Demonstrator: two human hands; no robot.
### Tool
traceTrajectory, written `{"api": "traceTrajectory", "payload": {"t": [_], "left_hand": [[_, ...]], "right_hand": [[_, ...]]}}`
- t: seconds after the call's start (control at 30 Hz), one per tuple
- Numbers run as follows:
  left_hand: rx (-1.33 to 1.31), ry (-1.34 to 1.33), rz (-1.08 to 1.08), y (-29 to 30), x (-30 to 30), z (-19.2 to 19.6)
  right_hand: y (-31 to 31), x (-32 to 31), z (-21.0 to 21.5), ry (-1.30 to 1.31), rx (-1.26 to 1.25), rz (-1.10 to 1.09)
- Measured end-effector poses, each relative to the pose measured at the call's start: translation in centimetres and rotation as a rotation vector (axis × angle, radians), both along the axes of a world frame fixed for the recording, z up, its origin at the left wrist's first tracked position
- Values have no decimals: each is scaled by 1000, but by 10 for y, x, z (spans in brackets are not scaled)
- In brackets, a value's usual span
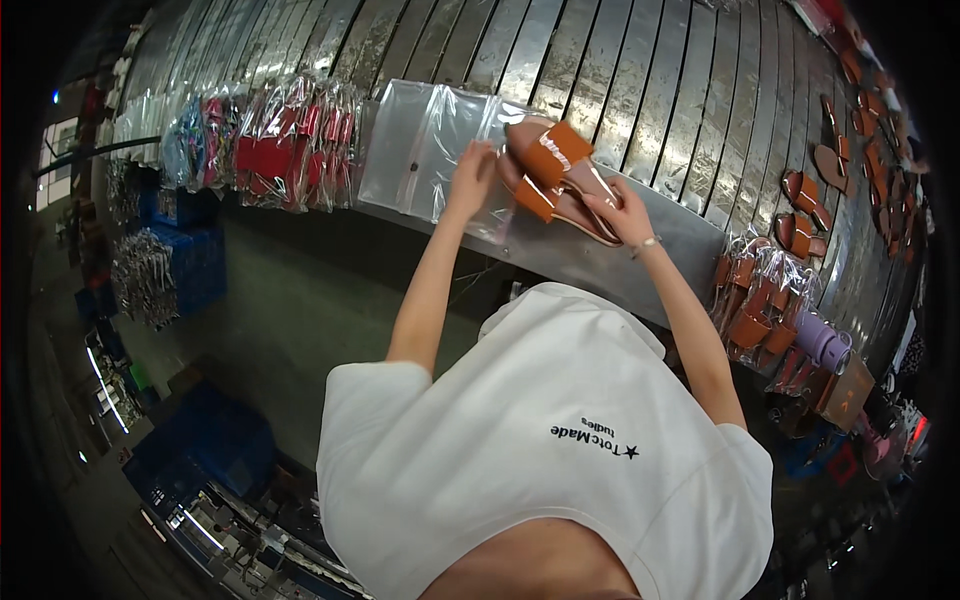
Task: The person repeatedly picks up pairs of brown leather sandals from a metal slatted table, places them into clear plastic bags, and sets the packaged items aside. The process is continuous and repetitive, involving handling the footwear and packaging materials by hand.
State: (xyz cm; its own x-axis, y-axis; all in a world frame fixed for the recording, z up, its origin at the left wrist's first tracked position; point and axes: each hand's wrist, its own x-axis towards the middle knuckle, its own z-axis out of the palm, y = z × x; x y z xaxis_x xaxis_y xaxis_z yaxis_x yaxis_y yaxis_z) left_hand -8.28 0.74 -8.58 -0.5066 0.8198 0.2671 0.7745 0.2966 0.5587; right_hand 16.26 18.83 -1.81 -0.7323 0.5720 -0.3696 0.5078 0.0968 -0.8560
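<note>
My right hand [628, 217] is closed round the heel end of a pair of brown slide sandals [560, 152], one lying over the other. Their toe ends point up and left, and a pale mark shows on the upper strap. Just left of the sandals, my left hand [471, 180] has its fingers bent at the edge of a clear plastic bag [492, 222], apparently pinching the film. Under and beside that hand lie flat clear plastic bags [398, 150] on the metal ledge [655, 240].
Bagged red sandals [290, 150] stand in a row at the left. Beyond the ledge runs a slatted metal conveyor [620, 75]. Loose brown sandals [800, 190] lie on it at the right, near bagged brown sandals [760, 310] and purple sandals [822, 340]. A blue crate [195, 260] sits lower left.
</note>
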Motion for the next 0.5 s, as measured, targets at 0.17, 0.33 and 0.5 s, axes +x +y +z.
{"api": "traceTrajectory", "payload": {"t": [0.17, 0.33, 0.5], "left_hand": [[245, -725, 498, 8, -1, 25], [122, -382, -26, 3, -6, 111], [149, -287, -193, 11, 15, 133]], "right_hand": [[-3, -1, 10, -412, 155, 94], [-39, -20, 19, -100, 11, 90], [-46, -41, 23, -79, -8, -9]]}}
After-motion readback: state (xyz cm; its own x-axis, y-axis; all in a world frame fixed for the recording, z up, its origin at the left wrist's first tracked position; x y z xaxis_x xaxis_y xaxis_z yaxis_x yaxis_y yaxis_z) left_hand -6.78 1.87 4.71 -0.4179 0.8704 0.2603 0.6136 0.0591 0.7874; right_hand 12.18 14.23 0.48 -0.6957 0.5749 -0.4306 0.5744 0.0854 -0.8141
